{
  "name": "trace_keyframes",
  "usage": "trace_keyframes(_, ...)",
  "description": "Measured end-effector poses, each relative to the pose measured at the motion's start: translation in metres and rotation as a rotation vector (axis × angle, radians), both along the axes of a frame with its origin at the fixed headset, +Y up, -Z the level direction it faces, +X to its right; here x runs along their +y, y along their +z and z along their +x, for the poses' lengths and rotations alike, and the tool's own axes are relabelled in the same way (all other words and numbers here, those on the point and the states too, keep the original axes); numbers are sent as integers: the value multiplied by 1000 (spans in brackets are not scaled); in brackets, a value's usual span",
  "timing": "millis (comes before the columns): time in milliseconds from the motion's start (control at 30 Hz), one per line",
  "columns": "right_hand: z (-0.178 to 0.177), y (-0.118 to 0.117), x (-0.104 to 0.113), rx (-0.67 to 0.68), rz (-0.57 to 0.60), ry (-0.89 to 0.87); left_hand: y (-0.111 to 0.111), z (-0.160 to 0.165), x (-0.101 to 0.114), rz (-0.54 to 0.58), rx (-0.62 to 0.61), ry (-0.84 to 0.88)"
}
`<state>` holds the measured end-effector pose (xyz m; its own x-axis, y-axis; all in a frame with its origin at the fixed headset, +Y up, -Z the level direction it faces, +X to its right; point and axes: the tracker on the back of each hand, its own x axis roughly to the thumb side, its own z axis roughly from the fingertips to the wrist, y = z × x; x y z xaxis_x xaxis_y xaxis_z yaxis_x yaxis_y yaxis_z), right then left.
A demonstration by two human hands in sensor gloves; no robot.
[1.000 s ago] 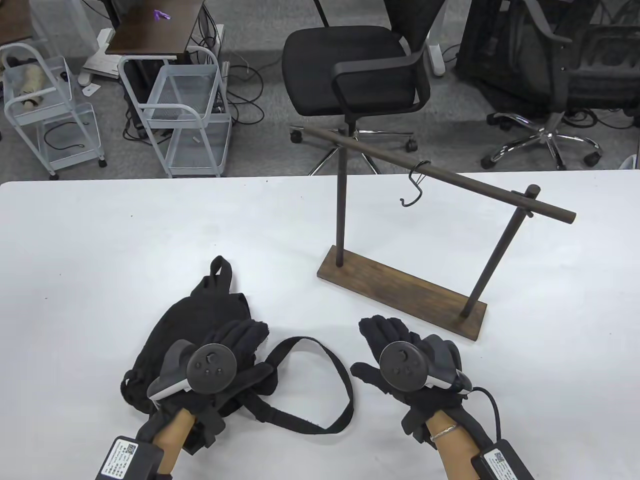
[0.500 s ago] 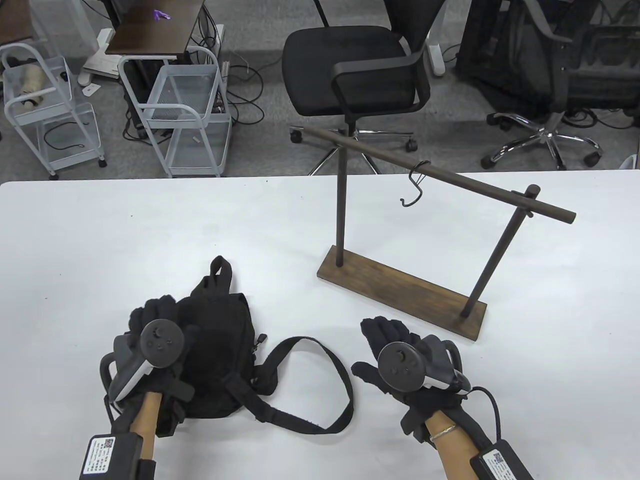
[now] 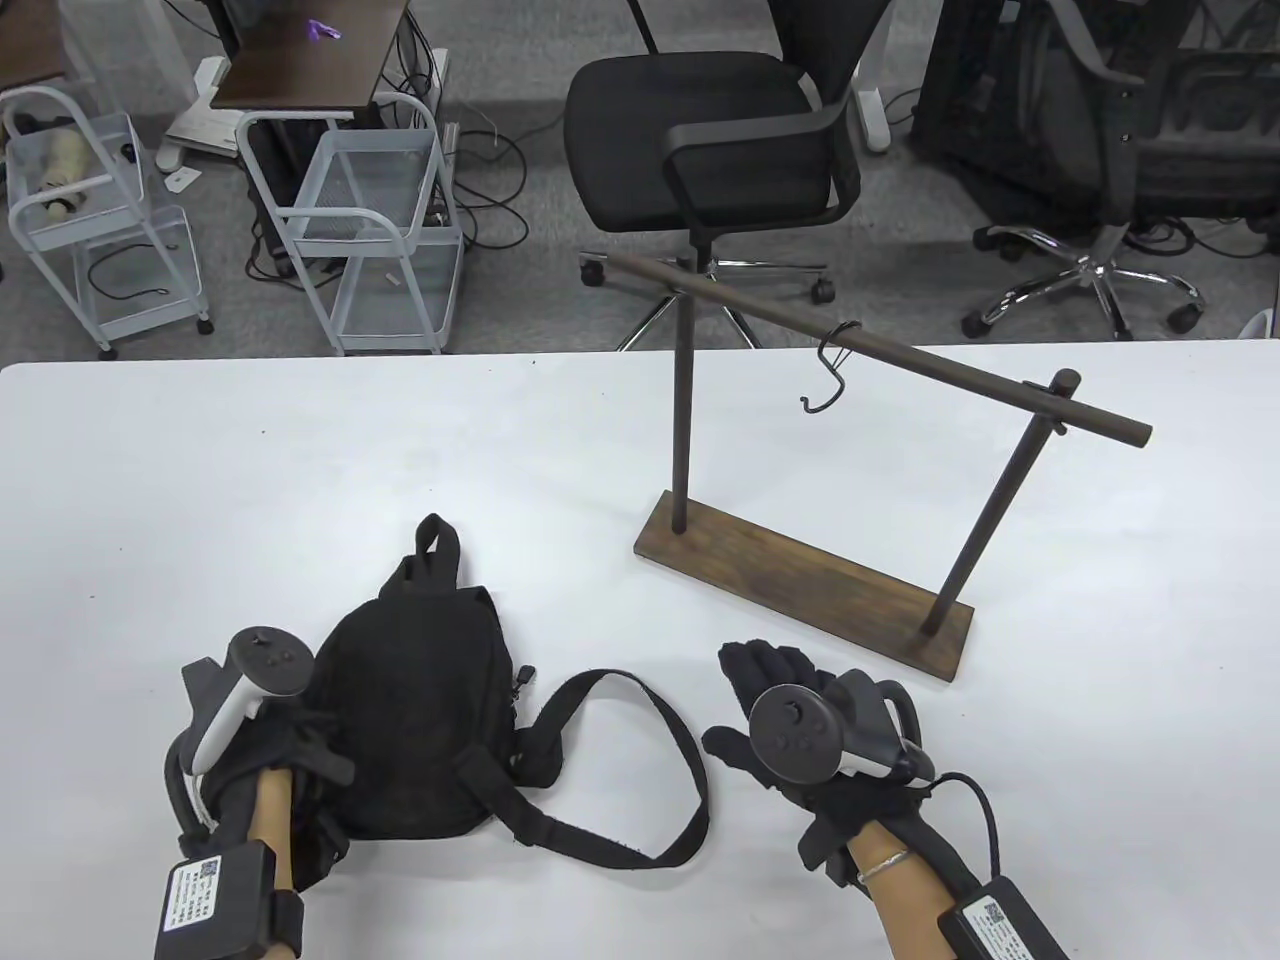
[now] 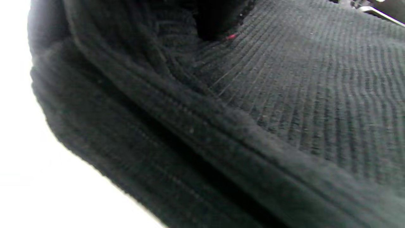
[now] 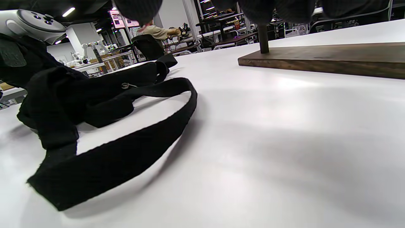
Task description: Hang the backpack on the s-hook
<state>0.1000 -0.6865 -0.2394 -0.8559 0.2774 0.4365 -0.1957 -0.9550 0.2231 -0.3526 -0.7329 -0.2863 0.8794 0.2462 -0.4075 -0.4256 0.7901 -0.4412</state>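
Counting: one backpack (image 3: 415, 720) | one s-hook (image 3: 828, 375) | two hands

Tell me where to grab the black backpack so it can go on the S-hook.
Likely the small top loop of the backpack, reached from the far side. It stands open, clear of the body, pointing away from both hands, and looks narrow enough to slip over the S-hook. The long strap would dangle.

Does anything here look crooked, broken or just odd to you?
Only the rack: its top bar slopes down toward the right instead of lying level, with the s-hook hanging from it. The backpack lies on the table undamaged, its strap looped loose.
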Motion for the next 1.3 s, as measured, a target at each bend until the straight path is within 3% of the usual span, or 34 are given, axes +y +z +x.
trace_keyframes(200,1,0,3,-6,17,-17,0,10,20,267,-7,107)
trace_keyframes(300,-1,2,7,-9,50,-46,3,23,36,476,-67,237)
trace_keyframes(467,-6,8,21,-22,181,-118,14,59,59,685,-216,458)
trace_keyframes(600,-8,15,35,-40,319,-204,22,95,69,736,-370,515)
trace_keyframes(867,-3,20,47,-102,424,-336,35,133,69,723,-577,606)
trace_keyframes(1133,22,8,39,-336,54,-831,46,150,69,745,-677,600)
trace_keyframes(1300,27,3,41,-383,52,-997,47,149,69,772,-677,532)
